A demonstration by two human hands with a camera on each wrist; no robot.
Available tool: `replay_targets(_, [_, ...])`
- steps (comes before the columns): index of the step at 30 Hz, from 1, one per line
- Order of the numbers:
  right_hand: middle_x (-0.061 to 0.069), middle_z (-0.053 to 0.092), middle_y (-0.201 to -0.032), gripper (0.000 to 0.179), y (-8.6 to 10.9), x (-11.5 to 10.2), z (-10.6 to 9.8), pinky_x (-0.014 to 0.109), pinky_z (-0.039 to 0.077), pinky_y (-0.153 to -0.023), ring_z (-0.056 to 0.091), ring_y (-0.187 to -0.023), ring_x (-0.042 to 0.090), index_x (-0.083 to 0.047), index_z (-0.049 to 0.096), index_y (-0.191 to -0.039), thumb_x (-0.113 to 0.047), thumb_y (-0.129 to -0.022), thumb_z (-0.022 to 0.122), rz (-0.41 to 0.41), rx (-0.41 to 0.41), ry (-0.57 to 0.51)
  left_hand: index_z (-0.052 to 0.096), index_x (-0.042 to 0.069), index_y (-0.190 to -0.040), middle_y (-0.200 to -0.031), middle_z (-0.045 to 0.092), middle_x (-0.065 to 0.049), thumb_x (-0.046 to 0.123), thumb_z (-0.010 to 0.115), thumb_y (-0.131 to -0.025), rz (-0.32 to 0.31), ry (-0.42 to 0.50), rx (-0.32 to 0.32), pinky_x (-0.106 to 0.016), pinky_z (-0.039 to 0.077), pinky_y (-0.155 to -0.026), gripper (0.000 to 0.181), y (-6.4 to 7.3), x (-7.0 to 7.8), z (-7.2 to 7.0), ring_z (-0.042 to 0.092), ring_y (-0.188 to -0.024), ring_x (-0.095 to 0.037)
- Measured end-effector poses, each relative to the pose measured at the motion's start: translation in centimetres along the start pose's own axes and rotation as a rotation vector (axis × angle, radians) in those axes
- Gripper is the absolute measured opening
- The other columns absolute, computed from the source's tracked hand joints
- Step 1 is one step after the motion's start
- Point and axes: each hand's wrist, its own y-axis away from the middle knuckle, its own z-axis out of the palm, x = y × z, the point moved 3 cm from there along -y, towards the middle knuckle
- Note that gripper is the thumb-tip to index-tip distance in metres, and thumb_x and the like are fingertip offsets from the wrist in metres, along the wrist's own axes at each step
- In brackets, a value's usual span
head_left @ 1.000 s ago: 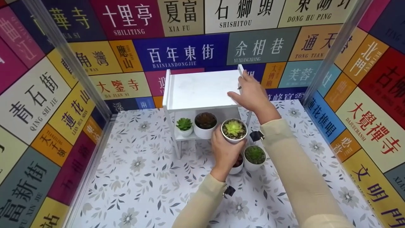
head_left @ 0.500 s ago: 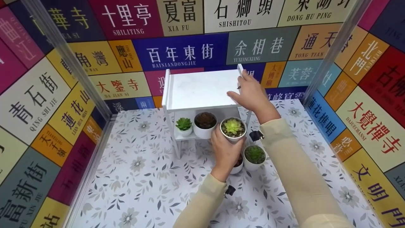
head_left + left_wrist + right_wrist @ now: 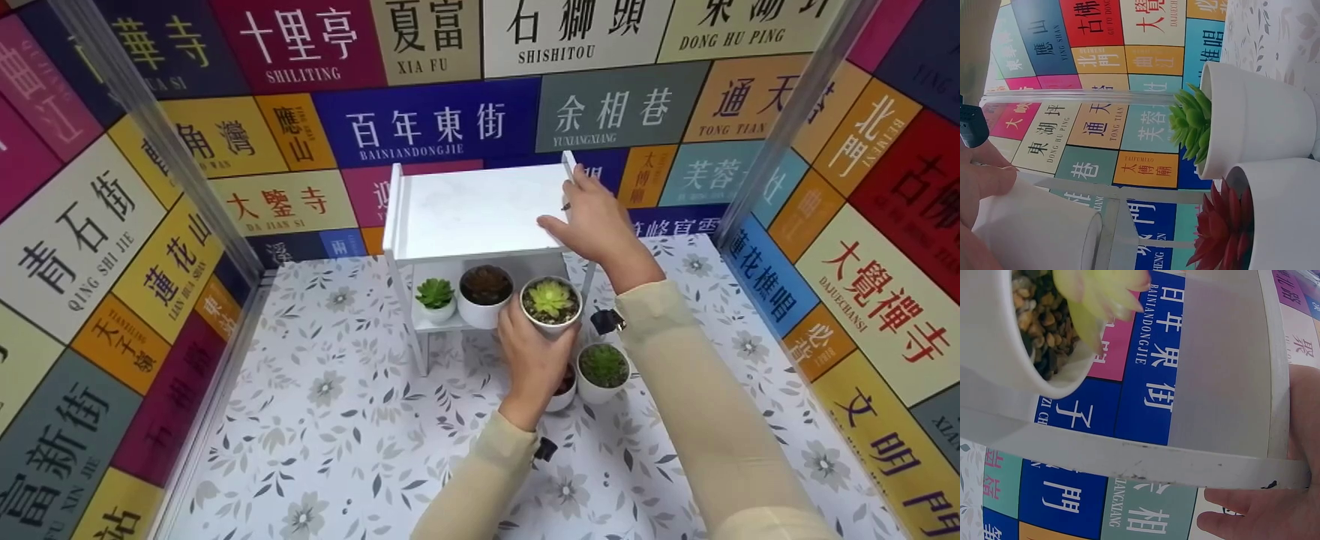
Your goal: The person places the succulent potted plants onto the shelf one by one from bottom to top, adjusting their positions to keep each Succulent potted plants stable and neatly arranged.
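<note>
My left hand (image 3: 534, 352) grips the white pot of a yellow-green succulent (image 3: 551, 300) at the right front of a small white two-tier shelf (image 3: 480, 214). Whether this pot rests on the lower tier cannot be told. At the shelf's top right end, my right hand (image 3: 596, 225) holds the side frame, its thumb over the top board. On the lower tier stand a small green succulent (image 3: 435, 294) and a dark brown one (image 3: 486, 286), both in white pots. The left wrist view shows the gripped pot (image 3: 1039, 225) tilted sideways in the frame.
Below the left hand, a green succulent (image 3: 604, 367) and a red succulent (image 3: 1221, 225) in white pots stand side by side on the floral-patterned surface (image 3: 322, 435). Sign-covered walls (image 3: 435, 120) close in the back and both sides.
The left hand has shifted the yellow-green succulent slightly left and up, toward the shelf. The right hand stays at the shelf's end.
</note>
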Motion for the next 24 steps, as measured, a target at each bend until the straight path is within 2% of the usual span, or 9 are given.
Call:
replay_targets(11, [0.016, 0.014, -0.179, 0.089, 0.12, 0.08, -0.03, 0.056, 0.022, -0.132, 0.018, -0.165, 0.04, 0.001, 0.035, -0.164, -0.057, -0.101, 0.061, 0.003, -0.002, -0.005, 0.052, -0.002, -0.147, -0.136, 0.06, -0.017, 0.038, 0.1, -0.065, 0.018, -0.058, 0.012, -0.049, 0.05, -0.111, 0.103, -0.09, -0.03, -0.14, 0.061, -0.125, -0.034])
replay_targets(24, [0.016, 0.016, -0.178, 0.089, 0.04, 0.02, 0.04, 0.056, 0.023, -0.132, 0.02, -0.164, 0.039, 0.001, 0.037, -0.163, -0.058, -0.101, 0.061, 0.007, 0.003, -0.005, 0.055, 0.001, -0.144, -0.133, 0.061, -0.015, 0.033, 0.101, -0.063, 0.018, -0.013, 0.047, -0.047, 0.051, -0.11, 0.098, -0.08, -0.63, -0.05, 0.061, -0.122, -0.032])
